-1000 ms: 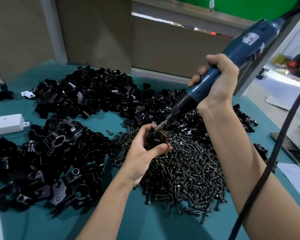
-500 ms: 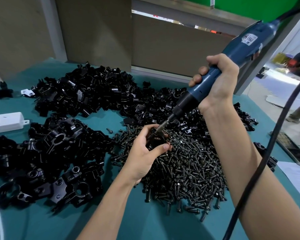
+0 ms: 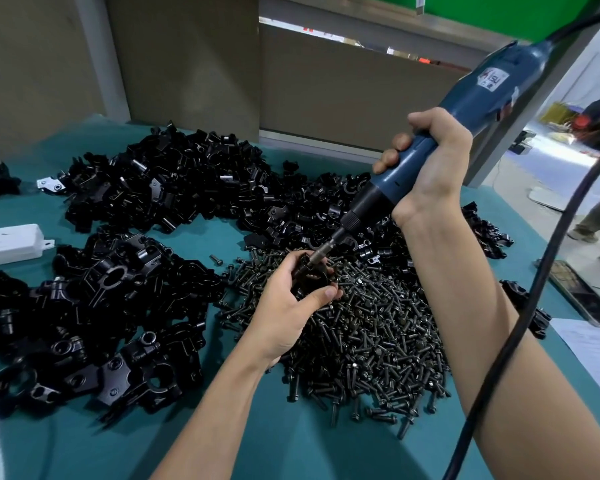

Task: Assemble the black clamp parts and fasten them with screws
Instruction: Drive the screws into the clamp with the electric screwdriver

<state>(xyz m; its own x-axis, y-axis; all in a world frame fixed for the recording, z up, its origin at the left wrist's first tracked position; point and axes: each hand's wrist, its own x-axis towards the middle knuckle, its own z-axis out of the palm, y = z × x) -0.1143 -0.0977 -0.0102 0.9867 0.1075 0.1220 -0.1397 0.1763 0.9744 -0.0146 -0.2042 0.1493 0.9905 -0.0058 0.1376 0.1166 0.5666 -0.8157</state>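
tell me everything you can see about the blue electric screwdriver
The electric screwdriver has a dark blue, plastic-looking body with a white label near its top, a black collar lower down and a slim metal bit. A black cable leaves its upper end. It is tilted, top toward the upper right, bit pointing down-left. The right hand grips its lower body; the bit tip meets the black clamp part held by the left hand, above the screw pile.
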